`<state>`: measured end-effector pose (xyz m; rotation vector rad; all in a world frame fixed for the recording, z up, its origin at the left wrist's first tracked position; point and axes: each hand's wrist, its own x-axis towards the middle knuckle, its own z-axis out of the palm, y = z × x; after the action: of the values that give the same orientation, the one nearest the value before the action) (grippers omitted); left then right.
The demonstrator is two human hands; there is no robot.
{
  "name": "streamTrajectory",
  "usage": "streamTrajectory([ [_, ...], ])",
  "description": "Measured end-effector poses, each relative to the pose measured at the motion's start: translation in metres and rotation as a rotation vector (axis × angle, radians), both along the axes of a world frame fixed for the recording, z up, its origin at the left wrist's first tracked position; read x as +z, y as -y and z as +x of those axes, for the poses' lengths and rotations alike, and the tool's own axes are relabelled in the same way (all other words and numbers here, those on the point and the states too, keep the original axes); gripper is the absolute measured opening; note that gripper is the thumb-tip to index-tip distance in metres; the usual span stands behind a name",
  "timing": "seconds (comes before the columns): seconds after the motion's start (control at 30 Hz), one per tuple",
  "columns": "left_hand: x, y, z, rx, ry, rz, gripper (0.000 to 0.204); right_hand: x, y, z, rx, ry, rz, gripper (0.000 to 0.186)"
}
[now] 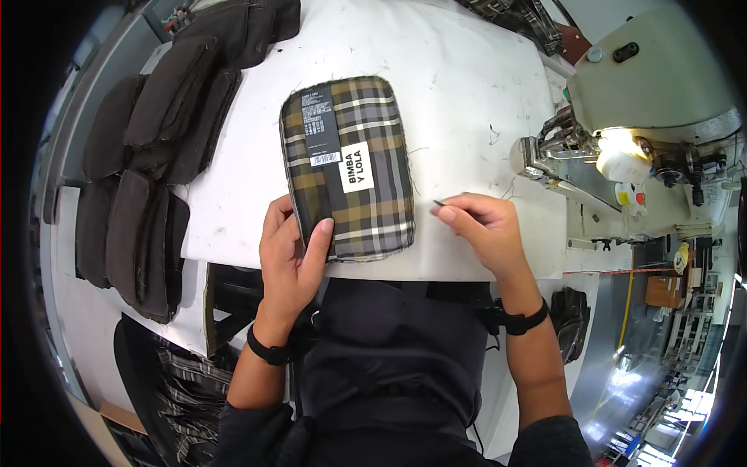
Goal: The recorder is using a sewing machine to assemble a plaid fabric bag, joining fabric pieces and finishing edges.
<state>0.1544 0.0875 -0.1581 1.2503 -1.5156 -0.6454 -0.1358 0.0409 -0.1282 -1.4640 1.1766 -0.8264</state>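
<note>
A flat, rounded plaid fabric pouch (380,214) in brown, grey, black and white lies on the white table, its edges raw and frayed. On its face are a dark printed tag (319,121) and a white sewn label (357,167). My left hand (289,253) grips the pouch's lower left corner, thumb on top and fingers underneath. To the right of the pouch, apart from it, my right hand (489,228) is closed in a pinch. A tiny dark tip (439,203) pokes out between thumb and forefinger; its kind is too small to tell.
A sewing machine (654,86) with its lamp lit stands at the right. Dark padded pouches (167,101) are piled along the left. Loose threads (493,136) dot the white table (459,93). More plaid fabric (194,389) hangs at the lower left, and plaid pieces (517,19) lie at the far edge.
</note>
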Motion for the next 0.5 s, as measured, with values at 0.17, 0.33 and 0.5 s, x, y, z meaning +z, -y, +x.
streamTrajectory([
  [0.17,0.003,0.005,-0.004,0.004,-0.07,0.064,0.021,-0.024,-0.026,-0.063,-0.273,-0.033,-0.082,0.021],
  [0.33,0.017,0.0,-0.002,0.055,-0.063,0.147,0.022,-0.03,-0.044,-0.074,-0.41,0.002,-0.153,0.02],
  [0.5,0.046,-0.015,0.0,0.055,-0.156,0.493,0.021,-0.034,-0.049,-0.069,-0.379,-0.015,-0.207,0.022],
])
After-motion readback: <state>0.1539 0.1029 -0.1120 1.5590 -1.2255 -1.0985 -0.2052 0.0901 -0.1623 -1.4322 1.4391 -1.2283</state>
